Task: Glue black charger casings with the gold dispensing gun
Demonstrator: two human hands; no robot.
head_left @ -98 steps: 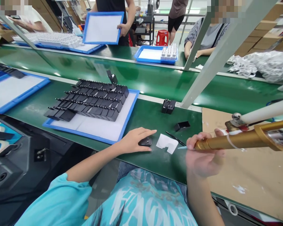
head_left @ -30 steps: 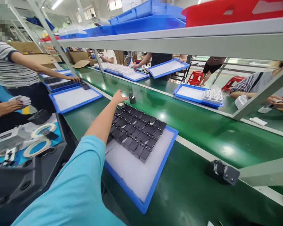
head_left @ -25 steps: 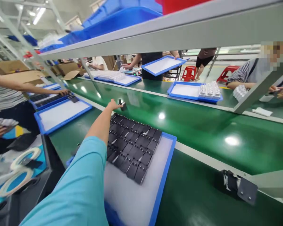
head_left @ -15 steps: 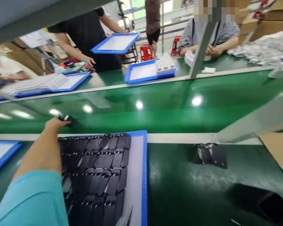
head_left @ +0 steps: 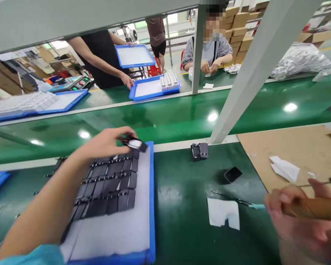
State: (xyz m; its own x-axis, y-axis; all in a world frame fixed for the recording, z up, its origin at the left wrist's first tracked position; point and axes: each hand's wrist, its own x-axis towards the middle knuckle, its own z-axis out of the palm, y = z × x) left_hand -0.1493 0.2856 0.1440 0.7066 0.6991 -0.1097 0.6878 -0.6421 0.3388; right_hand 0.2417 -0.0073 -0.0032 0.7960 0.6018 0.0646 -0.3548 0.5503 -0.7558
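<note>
Over the far right corner of the blue-rimmed tray (head_left: 152,191), my left hand (head_left: 106,143) grips a small black case (head_left: 139,144) with a pale patch on it. Below it in the tray stand rows of similar black cases (head_left: 113,184); my forearm hides some of them. At the lower right edge, my right hand (head_left: 289,209) is closed around a brown bar-shaped object (head_left: 311,209), whose kind I cannot make out. To that hand's left lie thin dark tweezers-like tool ends (head_left: 237,199) with a light blue part and a notched white sheet (head_left: 223,213).
Two black cases (head_left: 199,151) stand near a slanted post (head_left: 245,84). A dark, open-topped small box (head_left: 233,175) lies nearer. Cardboard (head_left: 264,147) holds crumpled white paper (head_left: 285,168). Beyond the green belt (head_left: 171,125), a person's hand (head_left: 127,80) touches another blue tray (head_left: 154,96).
My left hand, with the black case, has come from over the belt at left to the tray's right side. My right hand has come into view. The view has shifted right.
</note>
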